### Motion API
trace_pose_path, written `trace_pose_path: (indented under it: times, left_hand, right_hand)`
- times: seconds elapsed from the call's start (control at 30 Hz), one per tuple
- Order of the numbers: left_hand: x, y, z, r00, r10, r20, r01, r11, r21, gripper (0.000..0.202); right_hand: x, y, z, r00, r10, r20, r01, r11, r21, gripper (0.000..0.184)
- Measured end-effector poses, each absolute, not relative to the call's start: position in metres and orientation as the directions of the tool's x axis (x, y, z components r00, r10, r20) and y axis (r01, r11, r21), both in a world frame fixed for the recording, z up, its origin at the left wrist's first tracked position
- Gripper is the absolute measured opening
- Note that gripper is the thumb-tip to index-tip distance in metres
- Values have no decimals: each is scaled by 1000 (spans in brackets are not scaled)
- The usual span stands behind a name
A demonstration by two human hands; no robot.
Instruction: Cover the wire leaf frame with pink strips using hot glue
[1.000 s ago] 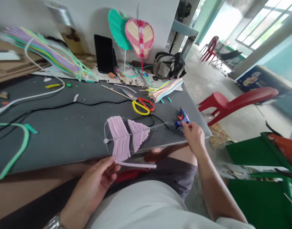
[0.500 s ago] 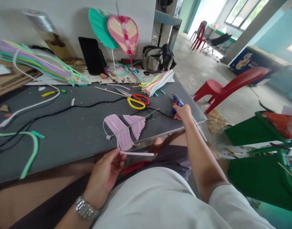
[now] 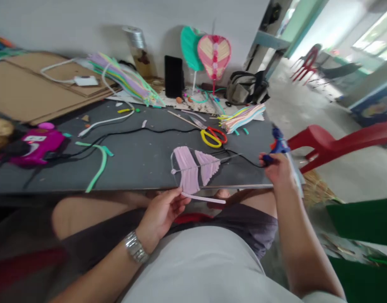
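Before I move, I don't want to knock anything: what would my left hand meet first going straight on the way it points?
The lilac leaf, right at your left hand. Beyond it, the line seems to run toward the scissors, though depth is hard to judge.

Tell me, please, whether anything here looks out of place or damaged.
The lilac leaf shape in the left hand looks odd: an open gap interrupts its covering. Small offcuts also lie scattered across the table.
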State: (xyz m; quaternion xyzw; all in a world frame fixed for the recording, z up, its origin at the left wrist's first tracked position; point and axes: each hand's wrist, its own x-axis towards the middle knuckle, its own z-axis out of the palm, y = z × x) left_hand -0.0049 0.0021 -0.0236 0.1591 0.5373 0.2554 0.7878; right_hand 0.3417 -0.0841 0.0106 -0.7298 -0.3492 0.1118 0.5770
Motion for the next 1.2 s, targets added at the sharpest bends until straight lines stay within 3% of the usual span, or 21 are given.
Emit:
trace_pose_path:
  times: [0.07,0.13,0.2,0.27,0.4,0.57,0.77,0.87,1.0,1.2]
  left_hand:
    - [-5,2,-21,302,567,-766,-227,823,520,15]
    - [-5,3,-21,294,566,-770,-233,824,517,14]
    - [-4,4,-21,288,562,-775,-245,826,508,13]
    - [-5,3,-21,283,554,-783,-256,831,494,12]
    - [-6,-1,-20,306,526,-793,-248,849,467,7]
    - [-7,-4,-23,324,511,-796,-245,858,451,10]
    - [-9,-6,-26,355,503,-788,-272,862,428,12]
    - [-8,-8,-24,364,486,-794,-298,869,396,15]
    - [-4,-10,-24,370,482,-794,-374,860,347,15]
    - [-4,-15,-23,447,512,-734,-372,852,367,18]
  right_hand:
    - [328,-82,3,767,604,216,276,-6,-961,21]
    - [309,-79,-2,858,472,205,141,167,-976,15]
    - [287,-77,-3,873,431,229,137,234,-963,19]
    - [266,-76,-2,834,536,132,22,206,-978,14]
    - [233,-77,-2,664,744,-72,-150,39,-988,27]
    - [210,-76,-1,417,903,-104,28,-127,-991,27]
    - [207,-75,5,196,958,-211,298,-263,-918,31]
    - [207,-78,0,125,960,-251,295,-278,-914,32]
    - [196,-77,-11,140,946,-291,171,-313,-934,42]
    - [178,-68,-26,171,967,-188,206,-222,-953,39]
